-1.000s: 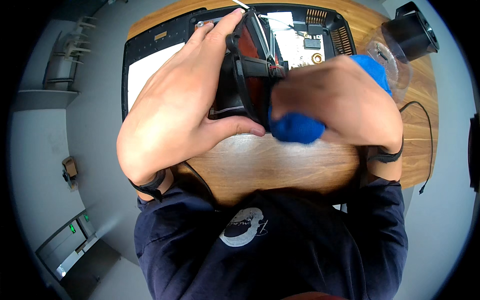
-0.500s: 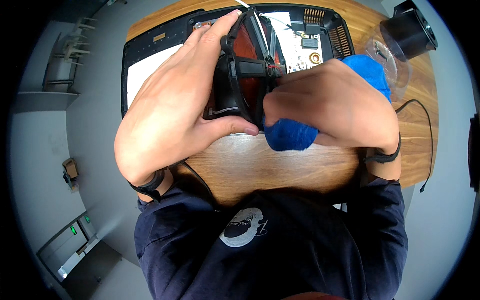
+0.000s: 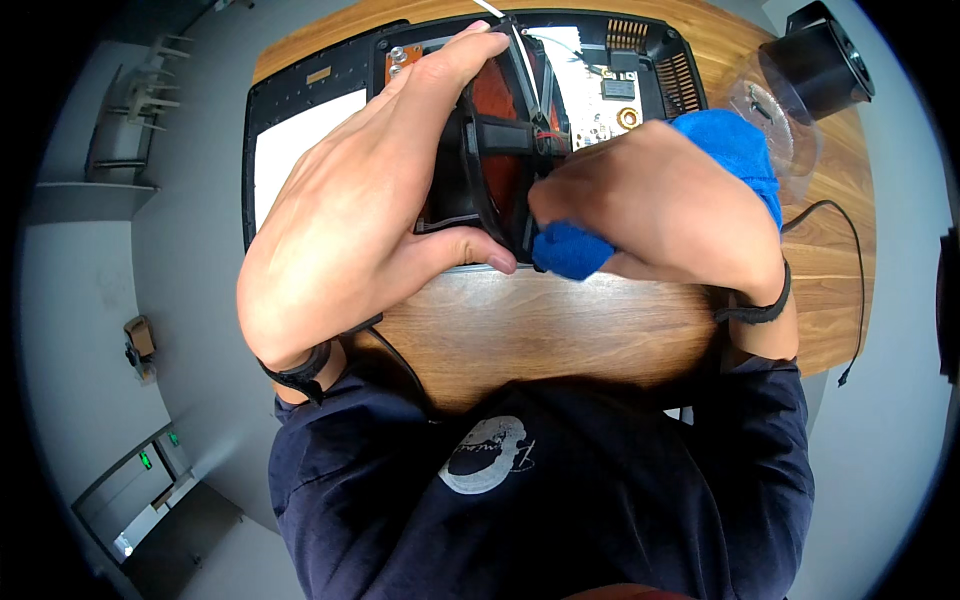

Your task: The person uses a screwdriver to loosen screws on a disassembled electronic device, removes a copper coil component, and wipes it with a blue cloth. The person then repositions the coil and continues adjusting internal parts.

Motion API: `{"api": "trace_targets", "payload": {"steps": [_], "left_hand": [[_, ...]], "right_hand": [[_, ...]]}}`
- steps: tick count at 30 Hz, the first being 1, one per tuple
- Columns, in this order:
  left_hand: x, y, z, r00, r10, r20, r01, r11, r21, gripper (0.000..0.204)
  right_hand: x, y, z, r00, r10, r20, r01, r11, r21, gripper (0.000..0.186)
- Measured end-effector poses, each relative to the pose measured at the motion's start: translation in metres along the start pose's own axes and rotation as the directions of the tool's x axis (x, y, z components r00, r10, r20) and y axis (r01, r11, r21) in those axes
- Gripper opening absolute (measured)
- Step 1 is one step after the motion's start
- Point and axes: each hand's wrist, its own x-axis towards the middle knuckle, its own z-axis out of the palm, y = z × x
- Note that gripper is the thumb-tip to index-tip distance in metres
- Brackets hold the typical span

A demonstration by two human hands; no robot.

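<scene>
My left hand [image 3: 360, 180] grips the rim of a coil assembly [image 3: 500, 135], a round black plastic frame with reddish-copper windings, held tilted up on edge. The thumb presses its near edge and the fingers reach over the far edge. My right hand [image 3: 650, 205] is closed round a blue cloth [image 3: 572, 250], pressed to the right side of the assembly; more of the cloth bulges out behind the wrist. Beneath lies an opened black appliance housing [image 3: 262, 135] with a white circuit board [image 3: 598, 118] inside. My right fingertips are hidden by the hand itself.
A black cylindrical container [image 3: 815, 60] lies at the far right beside a clear plastic cup-like piece [image 3: 775, 125]. A black cable [image 3: 860, 250] runs over the right edge of the wooden table [image 3: 500, 330]. Thin wires join the assembly to the housing.
My right hand has shifted slightly, and less blue cloth shows below its fingers. My left fingers have slid a little along the top of the frame; the assembly stays tilted.
</scene>
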Motion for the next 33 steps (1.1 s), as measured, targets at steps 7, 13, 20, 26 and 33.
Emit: {"api": "trace_targets", "payload": {"steps": [7, 13, 20, 26, 33], "left_hand": [[-0.002, 0.013, 0.000, 0.990, -0.127, 0.061, 0.125, 0.991, 0.037, 0.140], [-0.003, 0.011, 0.005, 0.998, -0.060, -0.004, 0.060, 0.989, 0.138, 0.139], [-0.003, 0.009, 0.001, 0.993, -0.117, 0.031, 0.112, 0.987, 0.118, 0.140], [-0.005, 0.015, 0.003, 0.993, -0.117, 0.024, 0.107, 0.961, 0.255, 0.138], [-0.006, 0.019, 0.004, 0.992, -0.115, 0.041, 0.097, 0.947, 0.306, 0.126]], "right_hand": [[-0.002, 0.006, -0.017, 0.992, 0.117, -0.048, -0.118, 0.993, -0.016, 0.042], [0.001, -0.006, -0.004, 0.994, 0.105, 0.000, -0.105, 0.989, -0.102, 0.046], [-0.006, -0.001, -0.002, 0.999, -0.052, 0.000, 0.052, 0.999, 0.015, 0.041], [-0.014, -0.021, 0.010, 0.986, 0.136, -0.100, -0.148, 0.982, -0.119, 0.022], [-0.024, -0.023, 0.005, 0.996, 0.092, -0.017, -0.092, 0.996, -0.001, 0.025]]}}
